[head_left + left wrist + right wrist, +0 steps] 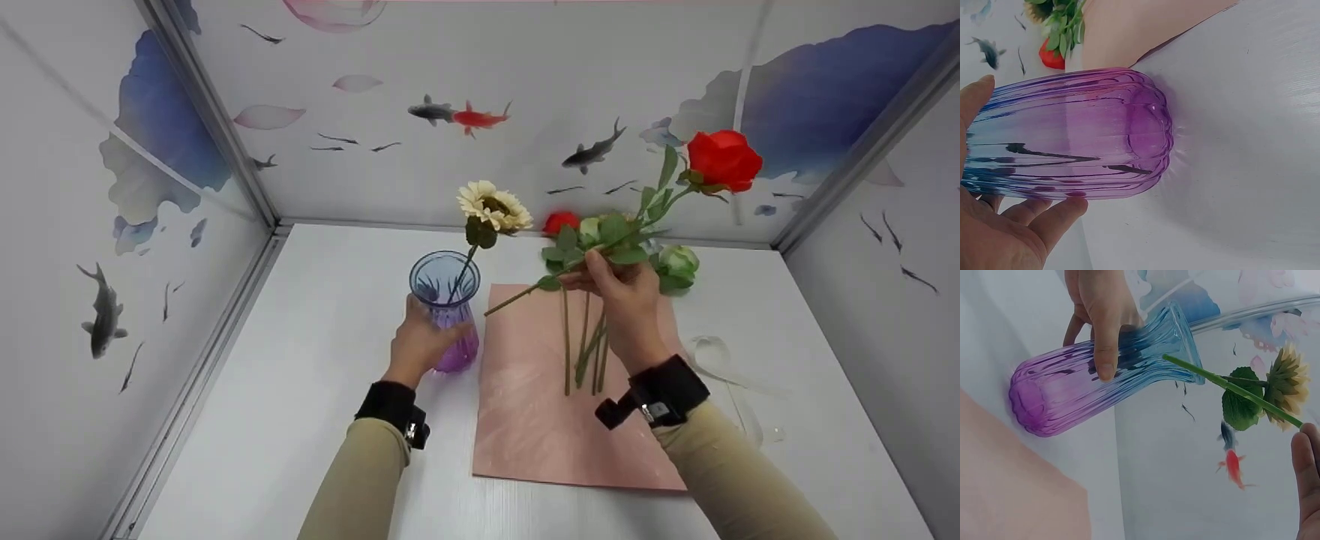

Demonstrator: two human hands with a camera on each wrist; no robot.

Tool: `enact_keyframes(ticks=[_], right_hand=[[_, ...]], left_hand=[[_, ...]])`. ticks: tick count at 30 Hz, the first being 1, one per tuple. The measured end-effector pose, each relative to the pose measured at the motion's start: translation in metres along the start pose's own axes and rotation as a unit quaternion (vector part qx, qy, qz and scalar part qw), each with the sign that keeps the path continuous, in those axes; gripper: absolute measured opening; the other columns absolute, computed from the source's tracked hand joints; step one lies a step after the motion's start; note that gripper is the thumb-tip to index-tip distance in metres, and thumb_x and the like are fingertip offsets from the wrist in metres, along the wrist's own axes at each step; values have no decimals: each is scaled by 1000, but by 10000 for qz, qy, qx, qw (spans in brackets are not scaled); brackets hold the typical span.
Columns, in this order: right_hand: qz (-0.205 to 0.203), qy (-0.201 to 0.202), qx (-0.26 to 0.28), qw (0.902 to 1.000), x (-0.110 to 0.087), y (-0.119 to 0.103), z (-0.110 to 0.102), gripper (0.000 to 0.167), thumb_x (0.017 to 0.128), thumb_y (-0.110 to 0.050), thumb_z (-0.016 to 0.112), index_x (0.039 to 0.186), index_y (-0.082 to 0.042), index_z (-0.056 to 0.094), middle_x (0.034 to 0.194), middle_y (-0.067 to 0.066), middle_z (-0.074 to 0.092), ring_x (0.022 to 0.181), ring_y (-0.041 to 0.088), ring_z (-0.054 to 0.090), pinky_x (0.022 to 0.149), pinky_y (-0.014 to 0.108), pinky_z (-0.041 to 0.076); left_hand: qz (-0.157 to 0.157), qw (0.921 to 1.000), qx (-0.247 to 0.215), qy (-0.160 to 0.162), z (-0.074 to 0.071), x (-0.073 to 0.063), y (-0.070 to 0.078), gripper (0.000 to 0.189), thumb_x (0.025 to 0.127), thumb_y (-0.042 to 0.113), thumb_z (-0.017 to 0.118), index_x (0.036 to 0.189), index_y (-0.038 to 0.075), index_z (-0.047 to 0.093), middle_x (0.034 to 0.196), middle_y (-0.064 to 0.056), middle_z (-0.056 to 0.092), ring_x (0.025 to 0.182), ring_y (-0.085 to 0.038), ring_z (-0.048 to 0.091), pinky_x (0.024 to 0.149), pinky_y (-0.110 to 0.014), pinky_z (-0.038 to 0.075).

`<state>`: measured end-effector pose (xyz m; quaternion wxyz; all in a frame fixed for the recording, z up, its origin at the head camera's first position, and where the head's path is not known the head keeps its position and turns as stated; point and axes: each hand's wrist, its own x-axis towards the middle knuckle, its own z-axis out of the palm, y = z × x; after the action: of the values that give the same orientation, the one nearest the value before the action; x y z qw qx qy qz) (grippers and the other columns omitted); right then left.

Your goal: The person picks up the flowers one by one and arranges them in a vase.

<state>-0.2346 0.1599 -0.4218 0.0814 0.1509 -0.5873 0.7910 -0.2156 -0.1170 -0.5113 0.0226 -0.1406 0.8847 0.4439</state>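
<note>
A ribbed glass vase [456, 341], blue at the rim and purple at the base, stands on the white table. My left hand [424, 341] grips it around the upper body. One cream sunflower [495, 206] leans in the vase, its stem inside the glass. My right hand [626, 300] pinches the stem of a red rose [724, 161], bloom up and to the right. In the right wrist view, the cut end of the rose's green stem [1230, 385] overlaps the vase rim, and the right fingertips [1304, 444] hold it farther up.
Pink wrapping paper [525, 427] lies right of the vase. Several more flowers rest on it, with a second red rose [561, 223] and a pale green bloom [679, 262] at the back and bare stems toward the front. A loose white ribbon [712, 356] lies at the right.
</note>
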Motion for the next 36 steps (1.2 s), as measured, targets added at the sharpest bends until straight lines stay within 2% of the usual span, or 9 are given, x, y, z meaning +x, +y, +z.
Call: enact_keyframes(ticks=[7, 14, 22, 26, 32, 36], right_hand=[[-121, -175, 25, 9998, 3, -2, 2, 36, 103, -11, 61, 138, -4, 56, 96, 23, 73, 85, 31, 75, 84, 50, 59], [-177, -294, 48, 9994, 4, -3, 6, 28, 104, -12, 59, 129, 0, 56, 99, 25, 73, 88, 34, 75, 83, 50, 59], [30, -334, 231, 9992, 3, -6, 11, 42, 106, -23, 57, 144, -6, 50, 100, 26, 71, 90, 38, 74, 86, 56, 57], [4, -381, 281, 9989, 3, -7, 12, 43, 106, -22, 57, 145, -6, 49, 101, 26, 71, 91, 39, 73, 87, 59, 56], [-197, -431, 208, 9987, 2, -8, 13, 39, 105, -17, 57, 141, -3, 51, 100, 28, 70, 90, 39, 73, 85, 54, 58], [-187, -382, 207, 9989, 2, -9, 15, 38, 105, -17, 57, 139, -1, 52, 100, 26, 71, 90, 37, 74, 87, 55, 57]], left_hand=[[-42, 10000, -9, 28, -1, 1, 3, 107, 82, 48, 81, 158, 6, 18, 150, -23, 50, 133, -46, 53, 108, -64, 43], [94, 9999, -59, 72, 0, 0, 0, 105, 82, 47, 81, 157, 5, 21, 148, -24, 53, 131, -46, 55, 106, -63, 44], [201, 9997, 15, 138, 0, 1, 0, 105, 82, 47, 82, 156, 4, 22, 145, -25, 55, 129, -46, 57, 105, -63, 46], [223, 9996, 60, 156, 0, 0, 1, 105, 82, 47, 81, 156, 2, 21, 147, -25, 53, 130, -46, 56, 105, -63, 45], [152, 9998, 36, 114, 1, 0, 2, 105, 83, 47, 81, 157, 3, 19, 150, -24, 50, 132, -45, 54, 107, -63, 44], [118, 9999, 23, 101, 0, -1, 2, 106, 83, 46, 81, 157, 3, 19, 150, -24, 51, 132, -45, 54, 107, -63, 44]])
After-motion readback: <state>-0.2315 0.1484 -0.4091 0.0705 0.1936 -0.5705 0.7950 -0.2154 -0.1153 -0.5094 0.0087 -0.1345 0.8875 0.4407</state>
